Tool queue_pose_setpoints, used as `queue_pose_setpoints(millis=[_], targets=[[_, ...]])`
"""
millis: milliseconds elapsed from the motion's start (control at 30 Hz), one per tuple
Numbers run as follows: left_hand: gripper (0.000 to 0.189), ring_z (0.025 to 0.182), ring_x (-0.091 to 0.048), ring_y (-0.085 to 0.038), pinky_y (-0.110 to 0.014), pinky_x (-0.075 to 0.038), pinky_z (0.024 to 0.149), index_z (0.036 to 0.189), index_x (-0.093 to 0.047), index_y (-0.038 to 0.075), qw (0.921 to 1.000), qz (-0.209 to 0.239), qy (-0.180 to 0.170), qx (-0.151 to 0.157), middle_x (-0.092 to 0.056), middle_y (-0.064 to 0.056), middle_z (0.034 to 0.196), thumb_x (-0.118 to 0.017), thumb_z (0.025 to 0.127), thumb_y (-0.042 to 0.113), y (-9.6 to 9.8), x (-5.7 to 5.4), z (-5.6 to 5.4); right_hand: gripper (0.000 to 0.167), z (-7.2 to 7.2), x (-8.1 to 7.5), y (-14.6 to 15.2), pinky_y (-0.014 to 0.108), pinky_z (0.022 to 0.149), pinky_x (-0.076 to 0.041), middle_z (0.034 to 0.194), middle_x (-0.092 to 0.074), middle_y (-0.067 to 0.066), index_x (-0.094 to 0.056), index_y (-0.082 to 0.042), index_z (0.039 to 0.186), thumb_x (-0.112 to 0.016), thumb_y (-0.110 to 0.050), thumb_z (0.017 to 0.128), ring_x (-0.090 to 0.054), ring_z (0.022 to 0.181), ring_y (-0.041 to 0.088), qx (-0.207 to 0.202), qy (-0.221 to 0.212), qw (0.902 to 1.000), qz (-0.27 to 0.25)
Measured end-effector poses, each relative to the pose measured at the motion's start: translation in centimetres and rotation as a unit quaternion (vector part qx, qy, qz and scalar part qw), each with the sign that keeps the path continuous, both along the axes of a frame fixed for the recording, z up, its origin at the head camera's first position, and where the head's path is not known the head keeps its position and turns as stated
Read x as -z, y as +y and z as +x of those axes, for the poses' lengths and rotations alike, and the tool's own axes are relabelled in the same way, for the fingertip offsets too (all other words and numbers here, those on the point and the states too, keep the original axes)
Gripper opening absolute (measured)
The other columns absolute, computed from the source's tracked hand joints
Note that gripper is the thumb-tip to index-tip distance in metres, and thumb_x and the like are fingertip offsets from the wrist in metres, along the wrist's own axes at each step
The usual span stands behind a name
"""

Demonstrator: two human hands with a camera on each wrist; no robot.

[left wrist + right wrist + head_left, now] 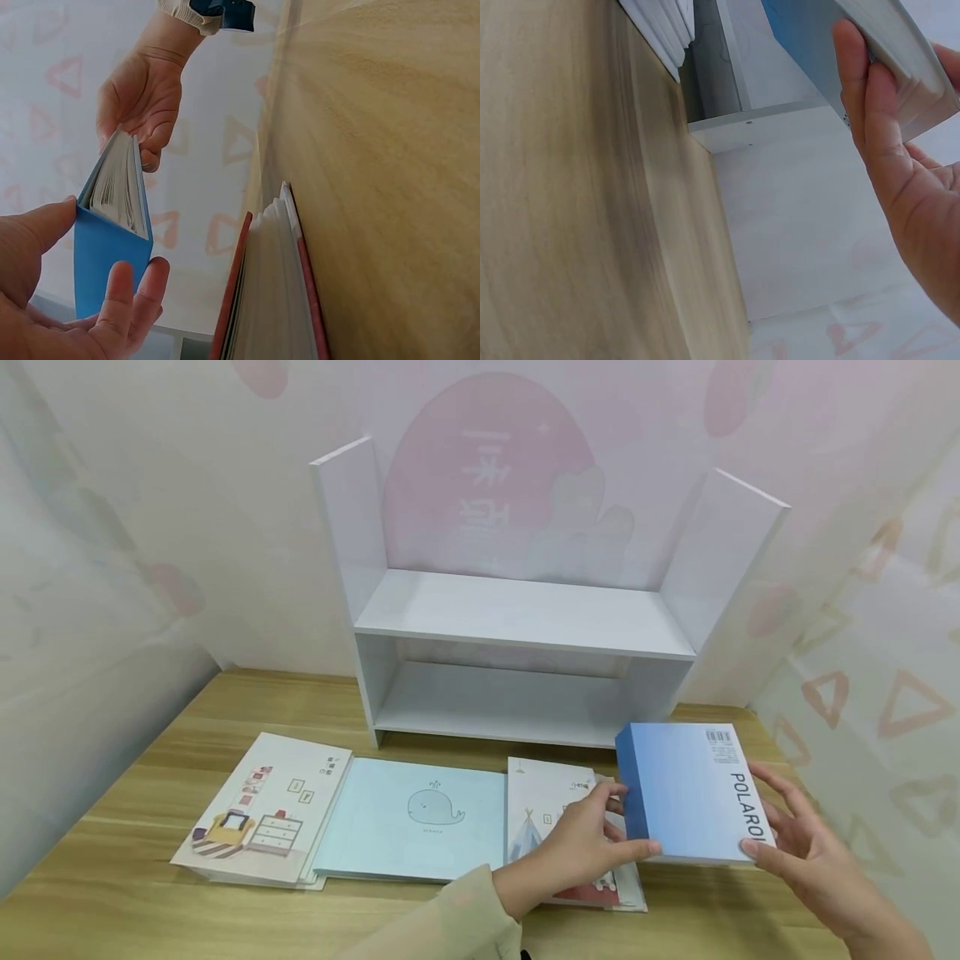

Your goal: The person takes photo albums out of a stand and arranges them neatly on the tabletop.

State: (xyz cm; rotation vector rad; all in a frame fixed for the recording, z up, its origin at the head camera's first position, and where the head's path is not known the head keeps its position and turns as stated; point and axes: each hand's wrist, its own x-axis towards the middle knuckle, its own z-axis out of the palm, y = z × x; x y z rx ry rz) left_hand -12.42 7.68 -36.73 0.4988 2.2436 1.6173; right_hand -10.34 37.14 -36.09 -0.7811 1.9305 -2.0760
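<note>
Both hands hold a blue photo album (678, 797) lettered "POLAROI…" up above the right part of the table. Along its spine side, my left hand (573, 843) grips it with the thumb at the front corner. My right hand (813, 852) pinches the opposite edge, thumb on the cover and fingers underneath. From the left wrist view, the album's blue spine (109, 259) and page edges show between the two hands. A white album with a tent picture (528, 793) lies below the left hand, partly hidden by it.
A white two-level shelf (525, 610) with tall side panels stands at the back of the wooden table (247, 918). Left of the tent album lie a pale blue whale album (375, 827) and a white album with an armchair drawing (292, 752). Patterned cloth walls (862, 610) surround the table.
</note>
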Motion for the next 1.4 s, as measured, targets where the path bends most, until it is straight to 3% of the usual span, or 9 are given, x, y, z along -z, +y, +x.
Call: queue_pose_setpoints(millis=[267,567,1167,1400], targets=[[0.072,0.086,-0.063,0.001,-0.021,-0.054,0.07,0.143,-0.046,0.018,0.9996,-0.01,-0.025,0.01,-0.064,0.002,0.124,-0.08,0.083,0.038,0.2,0.8,0.0,0.087,0.1,1.1,0.7,0.031,0.087,-0.058,0.145,-0.053,-0.005,-0.001,-0.016,0.16,-0.036,0.026,0.092,-0.067,0.114,0.015,-0.016,-0.009,0.9998,0.011],[0.072,0.079,-0.059,0.0,-0.02,-0.05,0.065,0.143,-0.046,0.015,0.9989,-0.032,-0.026,0.02,-0.063,0.002,0.124,-0.081,0.083,0.036,0.5,1.5,-0.1,0.087,0.2,1.8,1.0,0.032,0.088,-0.058,0.147,-0.05,-0.01,0.0,-0.02,0.16,-0.037,0.023,0.094,-0.066,0.114,0.016,-0.025,-0.036,0.9987,0.026],[0.07,0.081,-0.057,-0.001,-0.017,-0.05,0.072,0.136,-0.054,0.008,0.9934,-0.105,0.025,0.039,-0.063,-0.002,0.124,-0.082,0.081,0.039,1.1,2.1,-0.2,0.087,0.5,2.4,1.5,0.031,0.091,-0.057,0.15,-0.047,-0.012,0.003,-0.022,0.16,-0.035,0.022,0.095,-0.064,0.119,0.016,-0.052,-0.059,0.9964,0.031],[0.069,0.078,-0.055,-0.001,-0.018,-0.049,0.07,0.135,-0.056,0.007,0.9891,-0.135,0.037,0.046,-0.063,0.0,0.106,-0.082,0.081,0.041,1.1,2.2,-0.2,0.086,0.5,2.5,1.4,0.032,0.091,-0.057,0.149,-0.046,-0.016,0.002,-0.023,0.159,-0.037,0.02,0.096,-0.063,0.119,0.015,-0.048,-0.064,0.9957,0.047]])
